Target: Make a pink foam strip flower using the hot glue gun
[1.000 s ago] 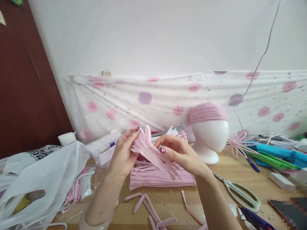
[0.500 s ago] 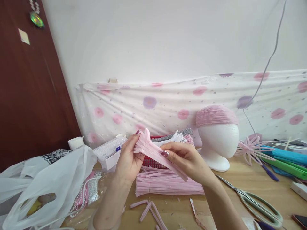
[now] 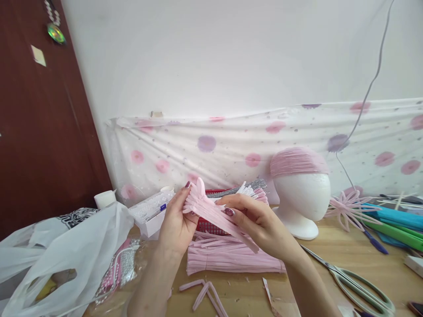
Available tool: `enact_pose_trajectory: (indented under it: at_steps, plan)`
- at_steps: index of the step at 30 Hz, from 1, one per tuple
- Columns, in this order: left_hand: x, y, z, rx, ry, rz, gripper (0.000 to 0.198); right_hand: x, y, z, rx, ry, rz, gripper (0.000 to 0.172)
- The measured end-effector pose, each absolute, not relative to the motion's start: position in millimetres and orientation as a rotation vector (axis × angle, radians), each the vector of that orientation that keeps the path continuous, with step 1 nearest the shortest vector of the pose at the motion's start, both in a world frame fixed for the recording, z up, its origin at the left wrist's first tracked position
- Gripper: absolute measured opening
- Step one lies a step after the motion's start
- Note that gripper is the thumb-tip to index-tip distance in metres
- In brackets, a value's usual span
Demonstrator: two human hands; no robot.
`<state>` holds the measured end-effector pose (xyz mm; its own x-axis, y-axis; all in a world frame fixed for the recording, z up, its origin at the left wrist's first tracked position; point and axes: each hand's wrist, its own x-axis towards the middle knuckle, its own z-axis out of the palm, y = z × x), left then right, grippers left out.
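Note:
My left hand pinches the folded end of a bundle of pink pipe cleaners, held above the wooden table. My right hand grips the same bundle further along, thumb on top and fingers curled under. The loose ends slant down to the right. Under my hands lies a flat pile of pink pipe cleaners. Bent pink offcuts lie near the front edge.
A white foam head with a pink wrapped cap stands right of my hands. Scissors lie at the right. A red basket, a white bead box, plastic bags and coloured paper surround them.
The view has tilted up and left a little. My right hand slid slightly along the bundle; both hands keep their hold.

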<state>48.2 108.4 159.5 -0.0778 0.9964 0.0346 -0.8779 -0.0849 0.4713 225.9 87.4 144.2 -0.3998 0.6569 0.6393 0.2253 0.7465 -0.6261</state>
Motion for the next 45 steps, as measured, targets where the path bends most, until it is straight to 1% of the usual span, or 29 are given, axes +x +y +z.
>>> enact_pose_trajectory:
  at_steps: [4, 16, 21, 23, 25, 26, 29, 31, 33, 38, 45]
  plan:
    - [48, 109, 158, 0.397, 0.386, 1.630, 0.030, 228, 88, 144, -0.645, -1.987, 0.486, 0.031]
    - [50, 112, 150, 0.528, 0.390, 1.729, 0.022, 226, 86, 145, -0.673, -1.993, 0.557, 0.030]
    - [50, 113, 145, 0.622, 0.386, 1.784, 0.009, 226, 84, 146, -0.675, -1.984, 0.582, 0.029]
    - [48, 113, 144, 0.689, 0.386, 1.784, 0.012, 227, 83, 148, -0.664, -1.980, 0.592, 0.025]
    - [47, 111, 145, 0.793, 0.398, 1.748, 0.019, 229, 83, 151, -0.675, -1.955, 0.609, 0.021]
    - [46, 109, 146, 0.854, 0.412, 1.718, 0.022, 229, 83, 153, -0.690, -1.930, 0.614, 0.022]
    - [45, 101, 148, 1.043, 0.479, 1.611, 0.027, 230, 84, 155, -0.757, -1.833, 0.594, 0.036]
    - [45, 95, 148, 1.180, 0.528, 1.522, 0.026, 229, 85, 153, -0.795, -1.797, 0.592, 0.047]
    - [46, 90, 147, 1.324, 0.580, 1.416, 0.024, 226, 85, 151, -0.811, -1.789, 0.662, 0.053]
    - [47, 84, 145, 1.550, 0.665, 1.295, 0.021, 222, 82, 150, -0.761, -1.810, 0.823, 0.047]
    - [48, 86, 145, 1.616, 0.697, 1.317, 0.016, 222, 80, 153, -0.713, -1.852, 0.760, 0.042]
